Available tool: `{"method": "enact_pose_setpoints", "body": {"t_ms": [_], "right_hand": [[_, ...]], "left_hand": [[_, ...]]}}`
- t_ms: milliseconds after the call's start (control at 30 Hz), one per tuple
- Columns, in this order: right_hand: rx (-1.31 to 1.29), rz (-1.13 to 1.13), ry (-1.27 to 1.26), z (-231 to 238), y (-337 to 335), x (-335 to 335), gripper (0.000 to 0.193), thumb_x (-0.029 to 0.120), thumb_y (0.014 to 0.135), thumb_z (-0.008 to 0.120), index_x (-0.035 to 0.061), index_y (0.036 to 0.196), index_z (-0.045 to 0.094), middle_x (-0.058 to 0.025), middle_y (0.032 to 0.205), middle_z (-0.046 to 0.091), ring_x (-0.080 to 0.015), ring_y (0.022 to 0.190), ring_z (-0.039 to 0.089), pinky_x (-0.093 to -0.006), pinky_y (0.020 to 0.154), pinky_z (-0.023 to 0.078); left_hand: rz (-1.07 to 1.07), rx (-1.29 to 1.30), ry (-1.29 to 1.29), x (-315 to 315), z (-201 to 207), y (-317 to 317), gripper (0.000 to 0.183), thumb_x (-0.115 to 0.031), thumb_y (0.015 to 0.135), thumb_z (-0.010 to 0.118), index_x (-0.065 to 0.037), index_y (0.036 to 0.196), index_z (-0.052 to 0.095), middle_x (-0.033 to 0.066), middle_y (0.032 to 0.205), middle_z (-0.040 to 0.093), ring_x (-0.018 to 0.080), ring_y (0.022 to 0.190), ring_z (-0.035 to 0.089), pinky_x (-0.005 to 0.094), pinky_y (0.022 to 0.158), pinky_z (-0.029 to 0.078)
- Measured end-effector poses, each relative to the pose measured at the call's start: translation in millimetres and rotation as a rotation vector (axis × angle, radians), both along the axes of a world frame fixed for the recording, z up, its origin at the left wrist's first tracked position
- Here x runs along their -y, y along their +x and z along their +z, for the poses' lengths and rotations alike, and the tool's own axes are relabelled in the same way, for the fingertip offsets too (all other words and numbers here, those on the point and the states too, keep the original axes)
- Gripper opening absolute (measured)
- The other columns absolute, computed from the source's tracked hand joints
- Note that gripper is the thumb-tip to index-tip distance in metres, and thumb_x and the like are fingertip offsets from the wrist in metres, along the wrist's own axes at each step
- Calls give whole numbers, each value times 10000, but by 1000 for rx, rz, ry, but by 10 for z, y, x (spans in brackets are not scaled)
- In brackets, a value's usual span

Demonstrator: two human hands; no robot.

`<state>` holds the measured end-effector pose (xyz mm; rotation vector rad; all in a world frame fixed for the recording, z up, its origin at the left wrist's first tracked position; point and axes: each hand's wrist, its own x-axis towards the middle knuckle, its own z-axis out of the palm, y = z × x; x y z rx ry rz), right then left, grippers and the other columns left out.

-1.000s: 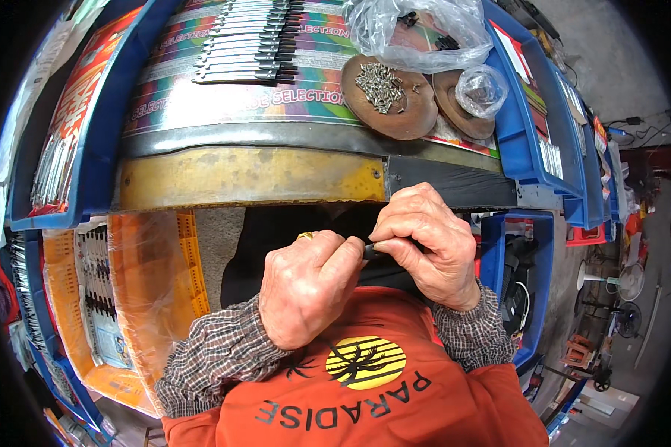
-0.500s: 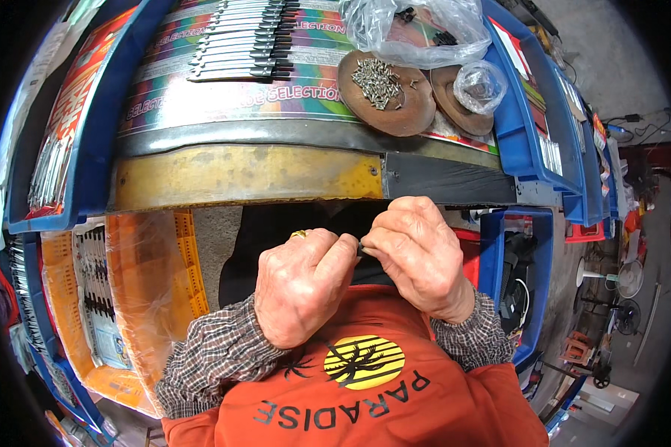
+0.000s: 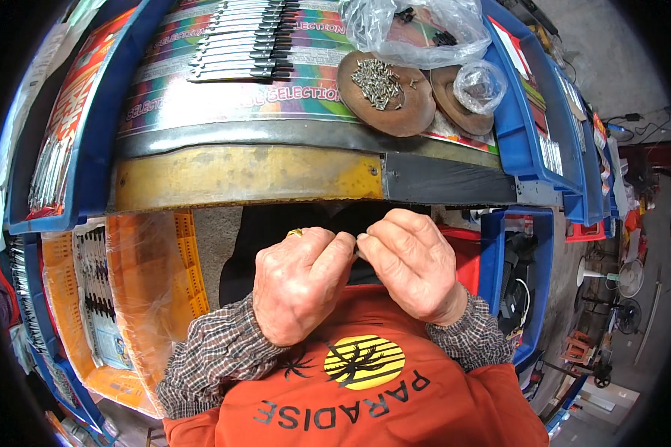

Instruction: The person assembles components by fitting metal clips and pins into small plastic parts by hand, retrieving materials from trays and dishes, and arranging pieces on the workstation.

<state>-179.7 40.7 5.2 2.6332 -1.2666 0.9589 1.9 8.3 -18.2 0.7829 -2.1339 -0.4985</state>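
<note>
Both hands meet in front of my chest, just below the table's edge. My left hand (image 3: 300, 287) is closed, its thumb and forefinger pressed together. Beside it my right hand (image 3: 412, 267) pinches, fingertips almost touching the left ones. A tiny dark bit shows between the fingertips, too small and covered to name. On the table above lies a row of slim silver tools with black ends (image 3: 235, 46). To its right a brown dish (image 3: 404, 119) holds a heap of small metal pins (image 3: 377, 83). A clear plastic bag (image 3: 455, 48) with black pieces rests behind the dish.
The table's yellow front edge (image 3: 246, 177) runs beyond my hands. Blue bins stand at left (image 3: 97, 160) and right (image 3: 525, 141). An orange crate (image 3: 138, 298) sits low at left, a blue crate (image 3: 490, 249) low at right. A second brown dish (image 3: 451, 108) carries crumpled clear plastic.
My right hand has dropped slightly toward my body, its fingers shifting at the pinch. The dark bit between the fingertips is more hidden now. My left hand has barely moved.
</note>
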Motion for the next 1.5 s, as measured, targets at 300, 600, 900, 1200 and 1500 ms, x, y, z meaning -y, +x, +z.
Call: {"method": "enact_pose_setpoints", "body": {"t_ms": [300,600,900,1200,1500], "right_hand": [[35,1,-27,-71,-2,-20,304,37,701,732,-50,983,660,-152,982,643,-297,925,640,-379,733,554],[515,-29,374,117,-95,90,176,20,746,749,-13,901,673,-129,840,666,-260,744,663,-332,658,532],[68,-292,-11,197,-344,669,284,96,725,749,3,976,653,-117,908,618,-307,891,571,-407,765,478],[-84,-390,30,94,-374,836,451,305,741,741,-16,1043,650,-120,1003,586,-301,1010,507,-422,848,413],[50,-352,93,78,-347,830,324,218,725,765,15,959,672,-102,970,582,-285,957,507,-407,814,423]], "left_hand": [[7,-16,-78,4,-30,-9,239,-12,668,644,-14,904,604,69,686,512,220,555,559,325,469,462],[2,-60,-107,66,105,-66,244,-25,680,687,-10,910,608,75,698,527,223,560,560,330,468,462],[54,23,-3,165,222,36,282,44,657,721,-8,916,624,114,765,607,278,652,611,360,570,492],[86,5,-45,233,108,92,263,-10,670,725,-26,909,616,81,734,570,247,596,576,345,517,472],[69,35,78,212,138,112,279,58,673,707,-10,928,617,114,773,607,286,652,605,364,566,482]]}}
